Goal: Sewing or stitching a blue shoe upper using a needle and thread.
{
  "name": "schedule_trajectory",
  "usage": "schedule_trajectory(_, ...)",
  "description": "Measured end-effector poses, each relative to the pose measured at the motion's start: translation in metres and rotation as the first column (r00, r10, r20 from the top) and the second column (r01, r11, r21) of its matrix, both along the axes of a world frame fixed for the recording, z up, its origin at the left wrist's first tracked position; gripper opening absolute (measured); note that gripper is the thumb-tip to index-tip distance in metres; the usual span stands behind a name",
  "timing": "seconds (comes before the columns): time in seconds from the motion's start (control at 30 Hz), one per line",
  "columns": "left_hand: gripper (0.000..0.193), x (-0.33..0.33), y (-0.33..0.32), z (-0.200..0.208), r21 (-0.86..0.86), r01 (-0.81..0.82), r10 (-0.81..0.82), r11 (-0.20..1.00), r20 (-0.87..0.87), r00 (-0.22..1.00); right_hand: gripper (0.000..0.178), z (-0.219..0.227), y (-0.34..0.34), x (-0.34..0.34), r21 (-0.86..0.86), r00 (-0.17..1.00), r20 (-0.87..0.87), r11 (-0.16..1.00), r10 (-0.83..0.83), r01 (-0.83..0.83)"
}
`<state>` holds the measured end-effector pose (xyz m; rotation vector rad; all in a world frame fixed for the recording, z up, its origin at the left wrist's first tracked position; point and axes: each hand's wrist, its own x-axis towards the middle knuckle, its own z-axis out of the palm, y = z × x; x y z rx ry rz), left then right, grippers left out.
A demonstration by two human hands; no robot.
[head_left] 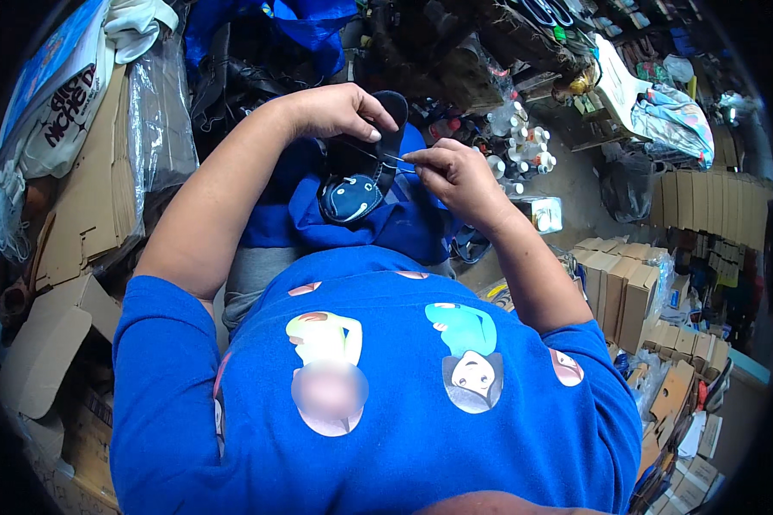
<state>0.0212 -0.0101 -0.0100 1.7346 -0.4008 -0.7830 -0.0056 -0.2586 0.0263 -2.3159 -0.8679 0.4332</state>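
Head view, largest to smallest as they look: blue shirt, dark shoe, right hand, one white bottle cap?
1. Blue shirt
2. Dark shoe and right hand: too alike to rank
3. White bottle cap

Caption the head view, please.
The left hand touches a dark shoe over blue cloth while the right hand pinches a thin item beside it.

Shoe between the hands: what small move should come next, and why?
Probably ease the thin tool toward the edge of the shoe: the right hand pinches it there, and the left hand is on the shoe. Whether its tip is already in is too small to tell.
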Motion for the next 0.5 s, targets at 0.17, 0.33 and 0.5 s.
schedule_trajectory(0.17, 0.037, -0.001, 0.001, 0.002, 0.043, 0.023, -0.023, 0.999, 0.011, 1.000, 0.020, 0.005, 0.004, 0.002, -0.044, 1.000, 0.026, 0.999, 0.006, -0.005)
schedule_trajectory(0.33, 0.037, 0.001, 0.001, -0.004, 0.053, 0.020, -0.021, 0.998, 0.023, 1.000, 0.021, 0.011, 0.012, 0.003, -0.102, 0.997, 0.066, 0.994, 0.032, -0.025)
schedule_trajectory(0.5, 0.036, 0.005, -0.002, -0.002, 0.060, 0.041, -0.045, 0.997, 0.061, 0.997, 0.021, -0.002, 0.015, 0.010, -0.051, 0.999, -0.006, 0.998, 0.036, -0.036)
